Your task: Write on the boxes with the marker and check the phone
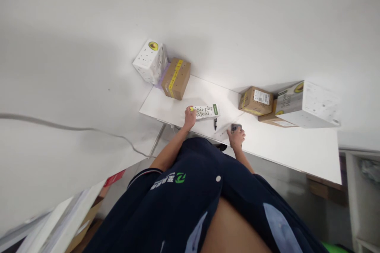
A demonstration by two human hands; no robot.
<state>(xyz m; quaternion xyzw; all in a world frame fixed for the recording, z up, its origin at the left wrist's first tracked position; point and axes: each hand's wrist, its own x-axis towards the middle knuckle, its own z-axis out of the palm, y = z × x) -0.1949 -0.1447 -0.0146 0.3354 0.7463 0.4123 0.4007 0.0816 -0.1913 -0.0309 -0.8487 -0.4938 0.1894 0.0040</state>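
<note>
My left hand (190,118) grips the left end of a small white box (205,111) lettered "Su-per Meal", with a green end panel. The box rests on the white table (202,87). Just below its right end lies a black pen (215,124), touched by neither hand. Further right, my right hand (236,138) has its fingers closed around a dark grey, phone-like object (236,127) at the table's front edge. The hand covers much of that object, so its exact kind is unclear.
At the back left stand a white avocado-print box (151,61) and a brown carton (176,78) with yellow tape. Another brown carton (256,100) and a large white box (307,104) stand on the right. A grey cable (74,127) hangs at left.
</note>
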